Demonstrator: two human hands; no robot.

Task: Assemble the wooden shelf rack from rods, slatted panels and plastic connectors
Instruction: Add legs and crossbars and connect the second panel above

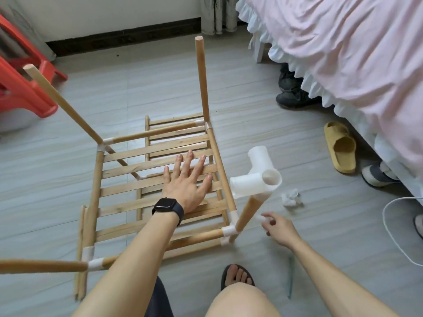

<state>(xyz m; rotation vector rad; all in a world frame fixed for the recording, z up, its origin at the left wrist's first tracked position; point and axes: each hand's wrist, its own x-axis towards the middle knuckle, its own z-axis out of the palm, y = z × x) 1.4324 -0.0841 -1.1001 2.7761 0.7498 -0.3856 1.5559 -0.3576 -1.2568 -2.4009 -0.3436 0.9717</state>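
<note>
The partly built rack lies on the floor, a slatted panel [128, 186] framed by rods and white corner connectors. Four rods rise from its corners: far left [64, 104], far right [202, 81], near left [41, 266] and near right [248, 209]. A white multi-way connector [256, 177] caps the near right rod. My left hand [185, 181] presses flat on the slats, fingers spread. My right hand [279, 227] hovers just right of the capped rod with fingers curled; a pale blur sits at its fingertips. A second slatted panel [174, 121] lies underneath.
Loose white connectors [290, 197] lie on the floor to the right. A red plastic stool [20, 88] stands at the left, a bed with pink sheet [343, 53] at the right. A yellow slipper [341, 147], dark shoes [293, 94] and a white cable [393, 225] lie beside the bed.
</note>
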